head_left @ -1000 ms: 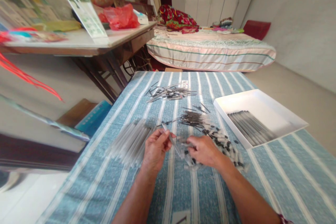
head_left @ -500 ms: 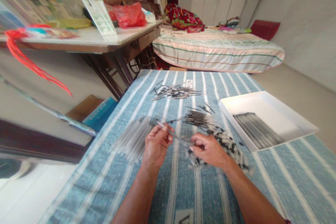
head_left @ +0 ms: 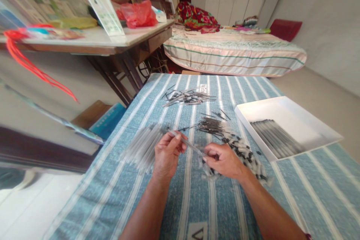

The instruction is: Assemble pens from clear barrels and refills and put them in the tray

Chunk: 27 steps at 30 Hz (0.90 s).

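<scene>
A blue-and-white striped cloth (head_left: 168,210) covers the worktop. Above it, the left hand (head_left: 170,148) pinches a slim grey pen (head_left: 191,145) between thumb and fingers, and the right hand (head_left: 223,159), fingers curled, grips its other end. The pen lies between the two hands, its long axis slanting from far left to near right; which end is the tip cannot be told. Clear-and-black pen caps (head_left: 251,161) are heaped around the right hand. Beside the left hand, translucent barrels (head_left: 142,148) run near left to far right, crosswise to the pen. Grey pens (head_left: 275,138) in a white box (head_left: 315,129) slant much like the held one. Beyond the caps, dark refills (head_left: 210,125) point roughly sideways; farther off sits a mixed pile of thin parts (head_left: 189,97).
</scene>
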Motion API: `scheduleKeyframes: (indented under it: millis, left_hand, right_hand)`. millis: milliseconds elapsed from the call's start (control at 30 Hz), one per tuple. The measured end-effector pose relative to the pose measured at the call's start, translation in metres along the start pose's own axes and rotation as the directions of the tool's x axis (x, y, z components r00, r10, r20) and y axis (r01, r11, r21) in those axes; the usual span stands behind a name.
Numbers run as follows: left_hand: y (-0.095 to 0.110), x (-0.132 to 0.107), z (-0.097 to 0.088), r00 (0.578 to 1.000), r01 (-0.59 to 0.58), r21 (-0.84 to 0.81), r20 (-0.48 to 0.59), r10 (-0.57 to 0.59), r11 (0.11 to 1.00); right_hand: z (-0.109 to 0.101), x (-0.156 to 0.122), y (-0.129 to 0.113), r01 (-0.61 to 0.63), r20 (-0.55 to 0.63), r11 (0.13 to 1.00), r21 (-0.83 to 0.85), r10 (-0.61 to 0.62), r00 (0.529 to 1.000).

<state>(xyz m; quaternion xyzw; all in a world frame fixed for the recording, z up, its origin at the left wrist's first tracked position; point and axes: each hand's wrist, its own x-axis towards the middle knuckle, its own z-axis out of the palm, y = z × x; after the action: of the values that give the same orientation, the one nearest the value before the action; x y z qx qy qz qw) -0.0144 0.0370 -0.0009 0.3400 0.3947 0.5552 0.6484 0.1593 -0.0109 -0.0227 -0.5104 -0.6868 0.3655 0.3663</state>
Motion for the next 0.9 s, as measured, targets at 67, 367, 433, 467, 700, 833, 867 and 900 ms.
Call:
scheduleKeyframes:
  millis: [67,367,433,467,700,833,867,900]
  left_hand:
    - [0.0000,-0.0006,0.0004,1.000,-0.010,0.022,0.010,0.010,1.000]
    - [-0.0025,-0.0013,-0.0007,1.000,-0.021,0.068,0.025,0.019,0.997]
    - [-0.0032,-0.0013,-0.0009,1.000,-0.014,0.065,0.025,0.012,0.998]
    - [-0.0033,-0.0012,-0.0009,1.000,-0.007,0.060,0.020,0.006,0.998]
    - [-0.0040,-0.0005,-0.0004,0.998,0.055,0.047,0.034,-0.056,0.997]
    - [-0.0057,0.0000,-0.0012,0.994,0.097,0.097,0.033,-0.101,0.991]
    - [-0.0059,0.0001,-0.0014,0.992,0.115,0.104,0.031,-0.118,0.988]
    - [-0.0061,0.0000,-0.0016,0.990,0.132,0.108,0.030,-0.136,0.985]
  right_hand:
    - [0.0002,0.0001,-0.0002,-0.001,-0.004,1.000,0.008,0.001,1.000]
    - [0.0035,0.0004,0.0008,-0.012,-0.050,0.999,0.046,0.014,0.999]
    - [0.0044,0.0005,0.0014,-0.019,-0.071,0.999,0.050,0.022,0.997]
    - [0.0049,0.0005,0.0016,-0.023,-0.081,0.998,0.054,0.027,0.996]
    - [0.0061,0.0012,0.0022,0.001,-0.147,0.996,0.084,0.012,0.989]
    - [0.0039,0.0007,0.0019,0.036,-0.152,0.999,0.035,-0.031,0.988]
    - [0.0036,0.0003,0.0015,0.043,-0.146,0.999,0.020,-0.040,0.989]
    - [0.0034,-0.0001,0.0010,0.043,-0.140,0.999,0.006,-0.042,0.989]
